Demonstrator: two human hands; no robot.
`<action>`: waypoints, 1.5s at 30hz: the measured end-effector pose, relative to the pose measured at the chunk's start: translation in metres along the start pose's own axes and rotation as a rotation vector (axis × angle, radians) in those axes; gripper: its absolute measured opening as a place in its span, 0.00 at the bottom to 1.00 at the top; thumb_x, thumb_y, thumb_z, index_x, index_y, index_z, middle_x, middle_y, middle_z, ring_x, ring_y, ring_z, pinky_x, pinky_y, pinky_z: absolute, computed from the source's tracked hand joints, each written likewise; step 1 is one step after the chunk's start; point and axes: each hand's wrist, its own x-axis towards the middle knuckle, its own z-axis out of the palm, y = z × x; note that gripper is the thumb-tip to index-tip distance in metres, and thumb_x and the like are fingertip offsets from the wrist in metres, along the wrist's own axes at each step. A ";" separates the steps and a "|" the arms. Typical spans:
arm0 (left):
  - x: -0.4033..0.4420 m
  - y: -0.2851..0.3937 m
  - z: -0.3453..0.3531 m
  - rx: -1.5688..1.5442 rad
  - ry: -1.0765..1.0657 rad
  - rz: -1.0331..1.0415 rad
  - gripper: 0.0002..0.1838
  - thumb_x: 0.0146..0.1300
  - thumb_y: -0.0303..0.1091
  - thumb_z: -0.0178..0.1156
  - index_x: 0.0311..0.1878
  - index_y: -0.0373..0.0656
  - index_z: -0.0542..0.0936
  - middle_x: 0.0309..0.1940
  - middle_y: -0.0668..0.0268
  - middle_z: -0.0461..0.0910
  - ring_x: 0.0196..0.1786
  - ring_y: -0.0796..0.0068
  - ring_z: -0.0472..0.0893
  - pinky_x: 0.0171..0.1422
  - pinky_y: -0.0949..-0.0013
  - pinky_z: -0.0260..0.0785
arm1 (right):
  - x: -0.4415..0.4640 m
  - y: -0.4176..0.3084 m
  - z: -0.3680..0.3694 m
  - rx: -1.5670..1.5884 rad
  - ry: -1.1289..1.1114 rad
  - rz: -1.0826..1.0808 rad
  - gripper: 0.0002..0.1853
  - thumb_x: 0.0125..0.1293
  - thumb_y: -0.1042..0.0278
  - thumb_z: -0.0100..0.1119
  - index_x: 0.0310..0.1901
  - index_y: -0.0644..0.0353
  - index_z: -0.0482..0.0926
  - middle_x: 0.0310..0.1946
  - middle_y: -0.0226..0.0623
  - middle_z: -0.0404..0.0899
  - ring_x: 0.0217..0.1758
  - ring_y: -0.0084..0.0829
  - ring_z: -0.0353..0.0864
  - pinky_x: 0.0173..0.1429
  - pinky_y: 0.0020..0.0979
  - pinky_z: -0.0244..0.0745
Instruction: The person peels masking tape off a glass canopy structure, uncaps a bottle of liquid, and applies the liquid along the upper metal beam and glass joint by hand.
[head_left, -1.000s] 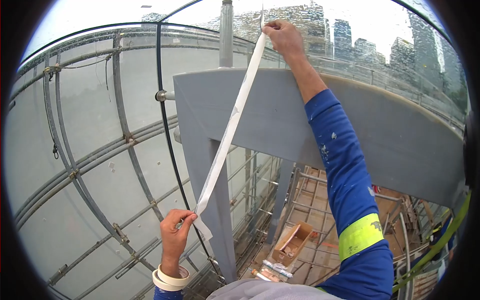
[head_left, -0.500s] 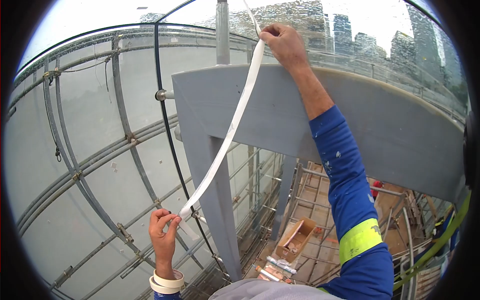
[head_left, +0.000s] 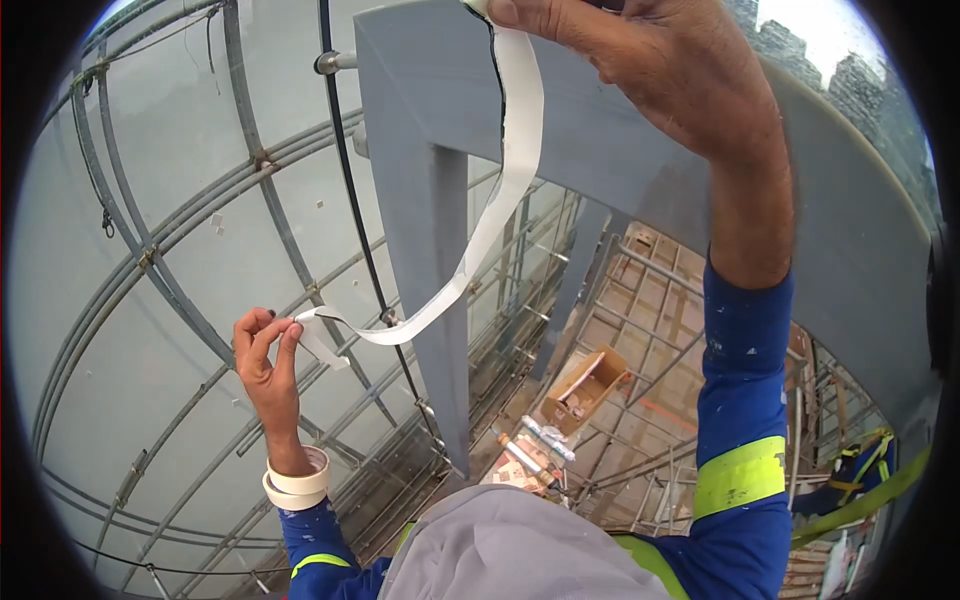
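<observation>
A long strip of white tape (head_left: 514, 180) with a dark edge hangs in a loose curve between my hands. My left hand (head_left: 266, 365) pinches its lower part between thumb and fingertips, and a short tail dangles past the pinch. Rolls of cream masking tape (head_left: 298, 486) sit around my left wrist. High in the view, my right hand (head_left: 680, 70) grips the strip's upper part, fingers closed; some fingertips are cut off by the frame's top. Behind the strip stands a grey-painted beam (head_left: 600, 130) with a grey upright (head_left: 420, 260) under it.
On the left, glass panels meet a dark vertical joint (head_left: 350, 190), with scaffold tubes (head_left: 270, 240) beyond. Far below lie a cardboard box (head_left: 586, 390), cartridge-like tubes (head_left: 528, 458) and planks with scaffold bars. A yellow-green strap (head_left: 870, 505) runs at the lower right.
My view has tipped downward. My right hand has come closer to the camera, and my left hand sits farther left and higher in view. The strip sags more.
</observation>
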 end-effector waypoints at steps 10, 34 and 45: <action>-0.009 -0.030 -0.047 0.125 -0.238 -0.075 0.07 0.72 0.26 0.67 0.49 0.36 0.88 0.53 0.65 0.76 0.55 0.75 0.78 0.59 0.70 0.76 | -0.207 0.067 0.241 0.269 -0.500 0.137 0.09 0.72 0.66 0.60 0.38 0.60 0.86 0.32 0.38 0.82 0.40 0.42 0.87 0.45 0.44 0.83; -0.154 -0.007 0.189 -0.184 -0.935 0.097 0.11 0.55 0.34 0.77 0.43 0.49 0.91 0.52 0.64 0.78 0.59 0.57 0.72 0.65 0.55 0.66 | -0.350 0.139 0.289 0.477 -0.214 0.766 0.11 0.68 0.69 0.68 0.50 0.56 0.87 0.36 0.34 0.85 0.35 0.30 0.85 0.39 0.31 0.79; -0.208 -0.045 0.175 -0.017 -0.867 -0.273 0.18 0.65 0.39 0.72 0.56 0.44 0.88 0.65 0.56 0.76 0.68 0.52 0.69 0.73 0.53 0.63 | -0.465 0.219 0.341 0.248 -0.245 1.006 0.08 0.65 0.69 0.71 0.44 0.60 0.87 0.37 0.39 0.86 0.35 0.37 0.85 0.41 0.35 0.80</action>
